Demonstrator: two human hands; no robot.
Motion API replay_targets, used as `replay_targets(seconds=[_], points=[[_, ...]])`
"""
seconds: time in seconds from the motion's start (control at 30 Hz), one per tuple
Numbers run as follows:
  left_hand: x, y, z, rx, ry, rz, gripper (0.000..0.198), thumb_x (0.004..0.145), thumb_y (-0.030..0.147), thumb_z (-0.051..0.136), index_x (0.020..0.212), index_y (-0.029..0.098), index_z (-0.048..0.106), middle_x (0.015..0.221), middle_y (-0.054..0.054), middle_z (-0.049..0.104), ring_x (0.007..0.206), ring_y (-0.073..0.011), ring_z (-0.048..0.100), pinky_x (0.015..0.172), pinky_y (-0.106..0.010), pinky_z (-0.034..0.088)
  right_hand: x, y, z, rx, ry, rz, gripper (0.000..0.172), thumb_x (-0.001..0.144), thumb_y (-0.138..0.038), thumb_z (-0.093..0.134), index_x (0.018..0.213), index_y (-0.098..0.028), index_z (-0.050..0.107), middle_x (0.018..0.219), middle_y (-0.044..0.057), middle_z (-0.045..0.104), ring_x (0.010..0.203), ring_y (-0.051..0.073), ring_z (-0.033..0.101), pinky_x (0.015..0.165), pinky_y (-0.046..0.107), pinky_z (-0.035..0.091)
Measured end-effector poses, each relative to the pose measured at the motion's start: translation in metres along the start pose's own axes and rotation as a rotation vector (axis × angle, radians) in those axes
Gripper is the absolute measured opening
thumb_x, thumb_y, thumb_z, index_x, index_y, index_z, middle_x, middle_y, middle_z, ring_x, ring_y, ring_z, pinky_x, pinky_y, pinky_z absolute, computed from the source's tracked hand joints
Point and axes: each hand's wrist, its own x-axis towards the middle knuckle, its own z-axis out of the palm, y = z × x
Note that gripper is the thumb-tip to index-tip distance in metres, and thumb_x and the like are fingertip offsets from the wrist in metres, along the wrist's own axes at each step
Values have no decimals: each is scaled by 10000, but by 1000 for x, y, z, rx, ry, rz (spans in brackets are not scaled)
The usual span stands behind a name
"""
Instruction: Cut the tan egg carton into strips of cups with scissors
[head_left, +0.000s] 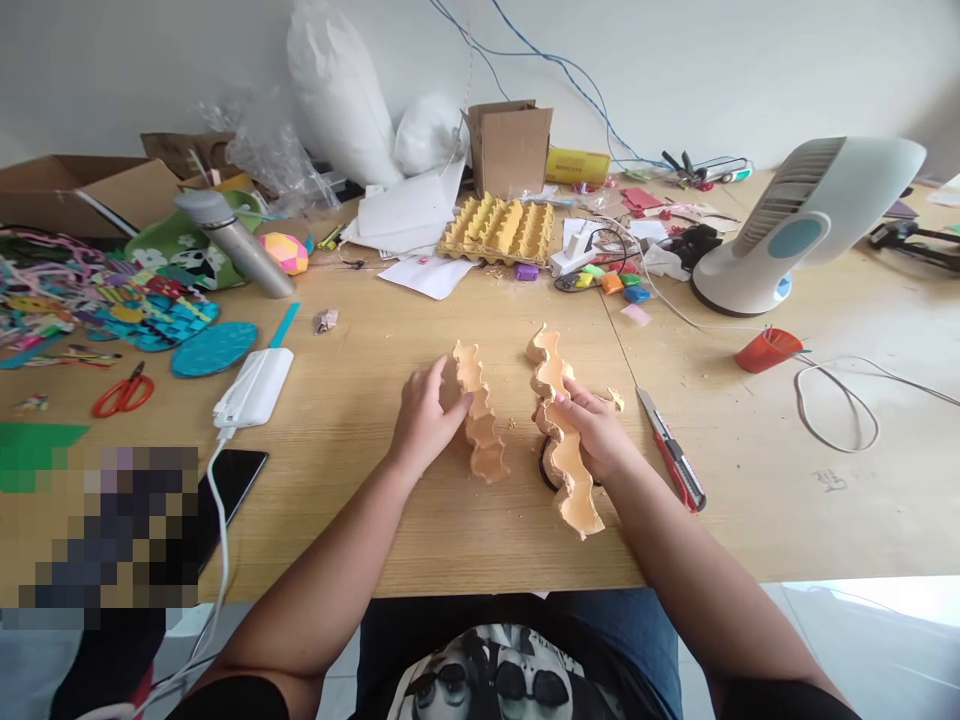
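Observation:
Two cut strips of orange egg carton are in front of me in the head view. My right hand grips the longer egg carton strip at its right side, thumb on top. My left hand is beside the shorter egg carton strip, its thumb against the left edge and its fingers stretched apart. Partly hidden under the longer strip is a dark round object. A red-handled utility knife lies right of my right hand, blade showing. A small carton scrap lies near the blade.
A yellow egg tray, a cardboard box and colourful clay packs stand at the back. A white fan and red cup are to the right. Left are a grey bottle, orange scissors and a cabled power bank.

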Motion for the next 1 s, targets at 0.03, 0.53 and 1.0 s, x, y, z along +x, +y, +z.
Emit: replay_targets(seconds=[0.03,0.53,1.0], points=[[-2,4,-1,41,54,94,563,839,339,795,1363,192,647,1165,-140,667,1149,-319,598,1074,-492,454,0,0,1,5,0,-12,495,788,-464,838,1230,-277,716,1012,27,739,766,171,655,651,282,537],[-51,48,12,-717,-499,-139,414,923,450,792,1264,250,669,1116,-79,747,932,-201,698,784,-304,568,-4,15,10,30,-100,-62,511,775,-322,812,1225,-318,571,884,-45,668,712,143,620,626,257,520],[-44,54,5,-1047,-537,-459,536,838,584,825,1212,212,730,1040,-78,777,843,-204,735,782,-348,618,2,9,-4,-477,-95,-310,514,888,-440,766,1355,-296,608,1182,65,705,1022,218,683,813,349,577]])
